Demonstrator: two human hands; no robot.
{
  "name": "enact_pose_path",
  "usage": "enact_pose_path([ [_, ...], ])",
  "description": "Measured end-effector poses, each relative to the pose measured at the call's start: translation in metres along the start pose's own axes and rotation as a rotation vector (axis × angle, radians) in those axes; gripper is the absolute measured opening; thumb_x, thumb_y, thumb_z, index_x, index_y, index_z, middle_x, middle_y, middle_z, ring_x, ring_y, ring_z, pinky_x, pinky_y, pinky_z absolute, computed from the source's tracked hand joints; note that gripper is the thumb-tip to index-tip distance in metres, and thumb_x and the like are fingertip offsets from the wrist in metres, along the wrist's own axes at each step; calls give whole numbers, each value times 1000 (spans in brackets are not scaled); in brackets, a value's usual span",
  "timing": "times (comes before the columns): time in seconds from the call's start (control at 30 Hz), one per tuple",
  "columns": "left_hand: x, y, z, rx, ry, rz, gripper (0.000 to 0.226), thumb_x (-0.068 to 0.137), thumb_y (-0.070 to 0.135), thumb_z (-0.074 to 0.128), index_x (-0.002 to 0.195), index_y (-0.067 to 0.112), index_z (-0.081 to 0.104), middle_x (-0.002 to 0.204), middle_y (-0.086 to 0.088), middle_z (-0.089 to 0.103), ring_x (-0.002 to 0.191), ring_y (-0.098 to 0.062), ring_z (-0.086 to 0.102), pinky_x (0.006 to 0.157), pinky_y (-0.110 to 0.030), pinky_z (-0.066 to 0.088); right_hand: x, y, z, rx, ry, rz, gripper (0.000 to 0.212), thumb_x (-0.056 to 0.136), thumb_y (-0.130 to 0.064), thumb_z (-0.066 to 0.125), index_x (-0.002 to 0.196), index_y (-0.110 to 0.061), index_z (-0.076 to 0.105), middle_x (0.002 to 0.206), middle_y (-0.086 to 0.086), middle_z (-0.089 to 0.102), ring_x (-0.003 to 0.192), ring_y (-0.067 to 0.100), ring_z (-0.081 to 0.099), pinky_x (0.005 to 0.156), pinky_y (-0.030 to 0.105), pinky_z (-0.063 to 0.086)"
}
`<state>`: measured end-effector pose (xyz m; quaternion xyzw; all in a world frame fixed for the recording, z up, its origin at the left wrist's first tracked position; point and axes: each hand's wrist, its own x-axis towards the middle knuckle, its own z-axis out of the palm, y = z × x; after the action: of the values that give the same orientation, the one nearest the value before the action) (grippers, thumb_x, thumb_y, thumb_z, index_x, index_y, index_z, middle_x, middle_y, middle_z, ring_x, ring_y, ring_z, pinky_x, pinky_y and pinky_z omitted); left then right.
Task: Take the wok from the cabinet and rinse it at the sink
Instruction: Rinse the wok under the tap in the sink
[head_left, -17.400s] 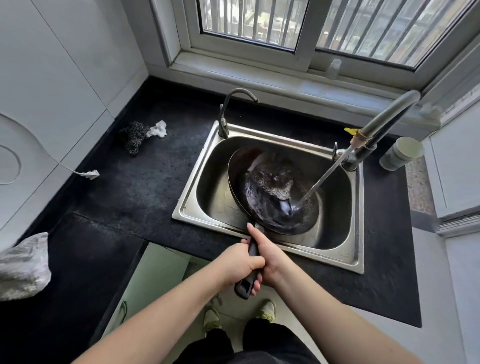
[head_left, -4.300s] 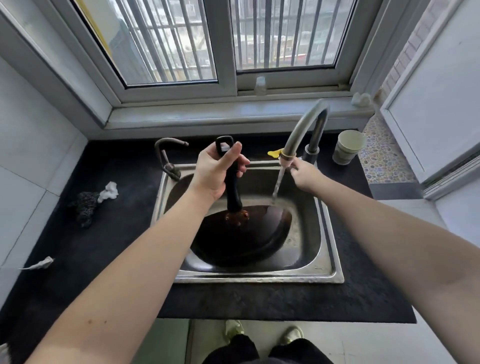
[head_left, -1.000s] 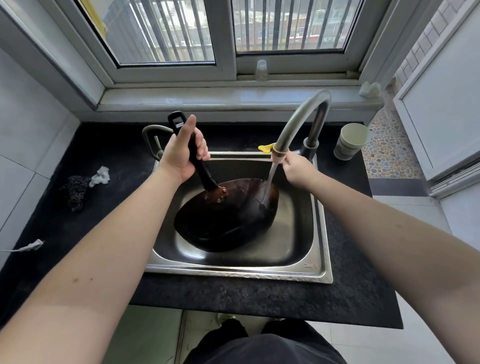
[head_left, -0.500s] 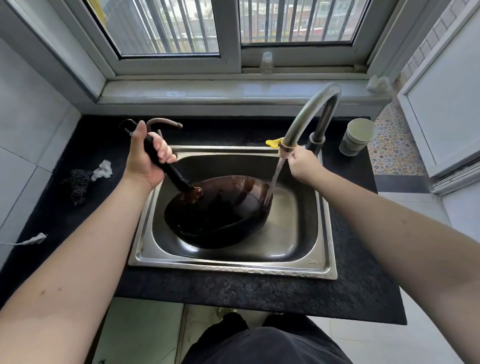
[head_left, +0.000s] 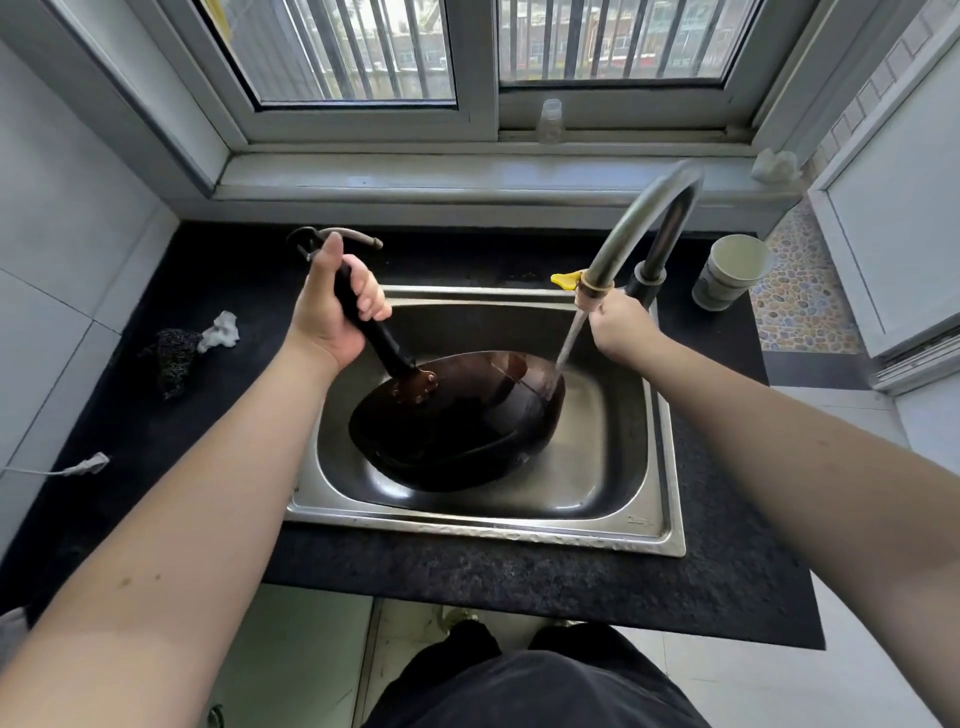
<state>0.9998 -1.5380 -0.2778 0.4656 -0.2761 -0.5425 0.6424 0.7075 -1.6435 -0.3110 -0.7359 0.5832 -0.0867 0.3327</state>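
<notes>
The dark wok (head_left: 457, 421) lies turned over in the steel sink (head_left: 665, 467), its brown rounded underside facing up and tilted. My left hand (head_left: 332, 312) is closed around its black handle (head_left: 379, 338), which rises to the upper left. My right hand (head_left: 621, 325) grips the spout end of the tall curved faucet (head_left: 634, 223). A thin stream of water (head_left: 569, 343) falls from the spout onto the wok's right edge.
A second small tap (head_left: 353, 239) stands at the sink's back left. A dark scrubber (head_left: 171, 353) and white scrap lie on the black counter (head_left: 467, 577) to the left. A white cup (head_left: 730, 270) stands at the back right. A small bottle (head_left: 549, 120) sits on the window sill.
Over the last second the handle swung to the left, turning the upturned wok, so the water now hits its right edge. My right hand stayed on the spout.
</notes>
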Motion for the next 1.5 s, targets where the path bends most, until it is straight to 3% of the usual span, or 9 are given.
enact_pose_path([
  [0.13,3,-5,18,25,-49,-8,58,63,62,75,48,15,45,39,-1,37,35,-14,32,46,-23,30,-3,-3,-1,5,6,4,36,102,-13,31,132,-9,50,131,21,56,121,36,50,94,32,39],
  [0.37,3,-17,64,113,-126,-47,51,73,50,71,47,15,46,39,0,38,37,-14,33,46,-24,30,-4,-3,2,26,-4,-5,36,102,-17,34,136,-15,48,130,19,57,119,35,52,90,29,38],
  [0.5,4,-27,92,166,-166,-69,52,67,55,75,49,15,46,41,0,38,38,-14,33,47,-25,30,-4,-2,1,24,-11,-17,38,101,-13,33,136,-16,48,130,16,57,118,33,52,88,27,36],
  [0.7,6,-34,123,262,-173,-85,45,79,46,65,53,15,46,45,0,41,43,-16,35,50,-27,33,-1,1,-2,-10,-19,-25,39,100,-9,30,132,-15,51,123,18,61,108,33,57,84,31,41],
  [0.87,8,-42,142,280,-188,-84,43,79,42,66,56,12,47,47,-1,43,43,-16,35,50,-28,32,0,4,-3,-23,-25,-49,42,100,-9,31,136,-19,49,131,14,59,117,31,54,86,28,38],
  [1.0,10,-41,141,285,-156,-82,43,86,37,63,55,13,47,47,-1,43,44,-16,35,52,-29,34,2,6,-4,-24,-52,-65,45,101,-11,31,143,-24,41,131,14,58,114,32,56,87,31,41],
  [1.2,15,-28,109,227,-79,-64,44,81,44,66,54,15,47,45,0,41,44,-15,34,51,-27,35,5,10,-2,-16,-68,-69,43,102,-9,31,142,-18,41,131,18,57,116,33,54,83,24,32],
  [1.5,14,-7,50,122,97,-25,49,91,44,56,55,14,42,46,0,37,46,-14,31,51,-27,34,6,12,2,-28,-56,-46,43,102,-10,29,142,-19,41,135,16,55,119,33,53,84,26,35],
])
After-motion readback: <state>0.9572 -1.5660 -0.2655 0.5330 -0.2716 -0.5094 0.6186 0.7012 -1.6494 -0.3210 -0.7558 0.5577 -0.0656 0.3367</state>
